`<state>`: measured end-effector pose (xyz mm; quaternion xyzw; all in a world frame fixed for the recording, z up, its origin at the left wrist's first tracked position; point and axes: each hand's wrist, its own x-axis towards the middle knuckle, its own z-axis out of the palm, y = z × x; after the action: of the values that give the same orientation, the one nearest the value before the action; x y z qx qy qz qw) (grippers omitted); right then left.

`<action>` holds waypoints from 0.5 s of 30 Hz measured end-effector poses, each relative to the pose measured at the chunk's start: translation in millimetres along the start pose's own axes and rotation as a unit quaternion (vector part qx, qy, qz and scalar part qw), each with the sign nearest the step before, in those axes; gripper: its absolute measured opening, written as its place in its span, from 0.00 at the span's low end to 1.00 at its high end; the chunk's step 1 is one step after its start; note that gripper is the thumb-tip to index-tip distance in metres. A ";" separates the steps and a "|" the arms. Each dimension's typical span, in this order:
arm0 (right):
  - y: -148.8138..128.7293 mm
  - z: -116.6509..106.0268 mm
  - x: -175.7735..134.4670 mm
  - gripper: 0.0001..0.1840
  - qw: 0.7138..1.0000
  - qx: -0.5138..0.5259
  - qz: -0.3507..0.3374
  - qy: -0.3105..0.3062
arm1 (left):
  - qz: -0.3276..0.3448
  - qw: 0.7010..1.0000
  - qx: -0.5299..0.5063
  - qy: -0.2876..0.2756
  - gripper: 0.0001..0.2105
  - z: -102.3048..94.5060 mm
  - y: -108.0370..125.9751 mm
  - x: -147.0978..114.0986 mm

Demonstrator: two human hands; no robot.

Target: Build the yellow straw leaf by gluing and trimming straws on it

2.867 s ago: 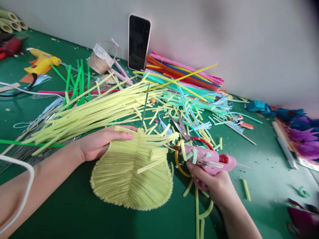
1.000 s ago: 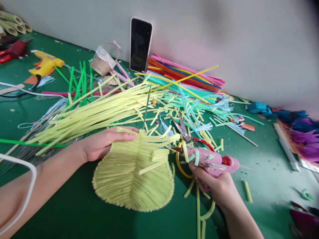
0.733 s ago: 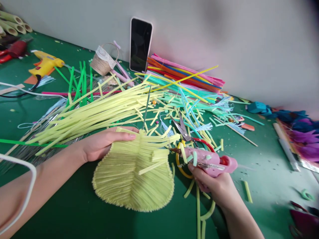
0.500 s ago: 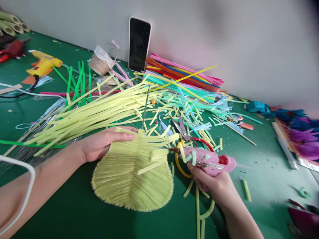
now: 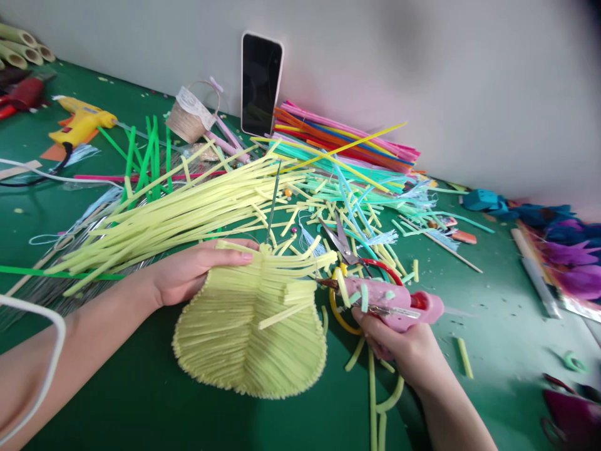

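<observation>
My left hand (image 5: 201,269) pinches the upper left edge of a yellow-green leaf (image 5: 248,332) built from rows of pipe cleaners, thumb on top and the other fingers hidden beneath. A thin dark stem (image 5: 274,203) sticks up from the leaf's top. Several strips at its upper right stand loose, and short cut pieces lie on its face. In my right hand (image 5: 399,344) is a pink hot glue gun (image 5: 389,300), gripped by its handle. Its nozzle points left, close to the leaf's right edge; whether they touch I cannot tell. Open scissors (image 5: 345,244) lie behind the glue gun.
A pile of yellow-green pipe cleaners (image 5: 188,207) spreads behind the leaf. Coloured pipe cleaners (image 5: 347,138) and a propped phone (image 5: 261,84) stand by the wall. At left lie a yellow glue gun (image 5: 82,122) and a white cable (image 5: 59,351). Purple petals (image 5: 573,263) are at right.
Almost nothing differs. Both hands, the leaf and the pink glue gun keep their places, with only a very slight shift of the whole view.
</observation>
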<state>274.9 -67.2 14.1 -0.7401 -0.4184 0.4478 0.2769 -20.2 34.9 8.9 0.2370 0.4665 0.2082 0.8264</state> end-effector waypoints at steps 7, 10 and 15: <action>1.6 1.4 0.7 0.23 1.000 0.010 -0.003 0.011 | -0.003 1.000 -0.010 -0.004 0.16 -0.7 -1.0 0.3; 7.9 -0.1 2.3 0.24 1.000 0.015 0.005 0.012 | -0.004 1.000 -0.005 -0.002 0.16 0.2 -0.5 -0.6; 7.7 -1.0 2.3 0.24 1.000 -0.002 0.017 0.006 | -0.005 1.000 -0.007 -0.010 0.17 0.6 0.2 -0.5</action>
<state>279.2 -69.0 7.5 -0.7505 -0.4052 0.4467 0.2701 -20.0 34.7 9.7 0.2312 0.4580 0.2047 0.8336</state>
